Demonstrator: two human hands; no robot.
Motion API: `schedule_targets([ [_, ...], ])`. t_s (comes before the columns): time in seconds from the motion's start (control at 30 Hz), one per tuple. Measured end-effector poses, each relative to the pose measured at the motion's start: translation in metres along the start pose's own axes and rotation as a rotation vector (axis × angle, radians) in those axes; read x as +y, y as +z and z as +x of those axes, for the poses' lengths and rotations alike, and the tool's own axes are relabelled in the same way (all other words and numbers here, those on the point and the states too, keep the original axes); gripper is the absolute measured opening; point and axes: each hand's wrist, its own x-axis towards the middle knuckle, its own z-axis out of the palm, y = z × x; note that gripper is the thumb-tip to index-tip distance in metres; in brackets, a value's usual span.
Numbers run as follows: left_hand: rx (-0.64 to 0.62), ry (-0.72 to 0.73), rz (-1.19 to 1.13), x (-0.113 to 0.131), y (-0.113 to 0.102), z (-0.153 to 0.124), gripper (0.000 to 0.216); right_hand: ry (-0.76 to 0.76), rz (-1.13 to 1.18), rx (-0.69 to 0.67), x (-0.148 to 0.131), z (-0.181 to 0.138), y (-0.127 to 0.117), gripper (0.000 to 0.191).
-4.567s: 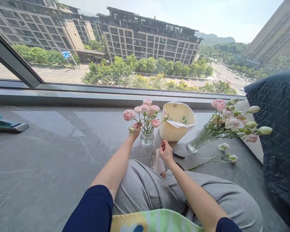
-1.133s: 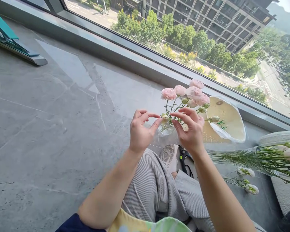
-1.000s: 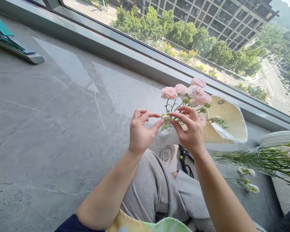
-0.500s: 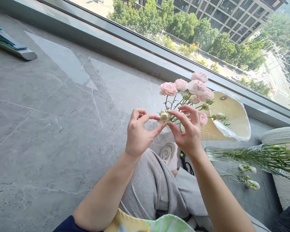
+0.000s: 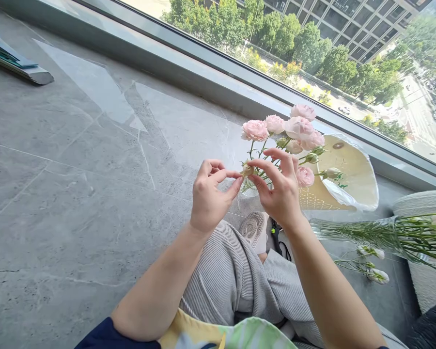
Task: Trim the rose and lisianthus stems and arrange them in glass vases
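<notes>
My left hand and my right hand meet at a small pale rosebud, with the fingertips of both pinching it. The bud sits low on a bunch of pink spray roses standing in a glass vase, which my hands mostly hide. Behind the roses leans a cream woven basket. Black-handled pruning shears lie partly hidden beyond my right wrist.
A second glass vase lies on its side on the grey stone sill, holding green stems. Loose white buds lie beside it. Striped grey trousers cover my legs. Books sit far left, below the window.
My hands have closed in, and the fingertips of both now meet on the rosebud. The view has drifted slightly, with the roses and basket shifting up and to the right.
</notes>
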Motion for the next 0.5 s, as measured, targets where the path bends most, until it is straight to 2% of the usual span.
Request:
schedule_targets([
  [0.2, -0.015, -0.007, 0.001, -0.0014, 0.0007, 0.0006, 0.011, 0.046, 0.042, 0.006, -0.0017, -0.0031, 0.0032, 0.02],
  [0.37, 0.019, -0.03, -0.009, -0.003, -0.0008, 0.002, 0.011, 0.078, 0.052, 0.012, -0.0016, -0.0034, 0.0011, 0.021],
  [0.5, 0.042, -0.088, -0.219, -0.0035, 0.0022, 0.0016, 0.013, 0.068, 0.059, 0.014, -0.0012, -0.0033, -0.0017, 0.021],
])
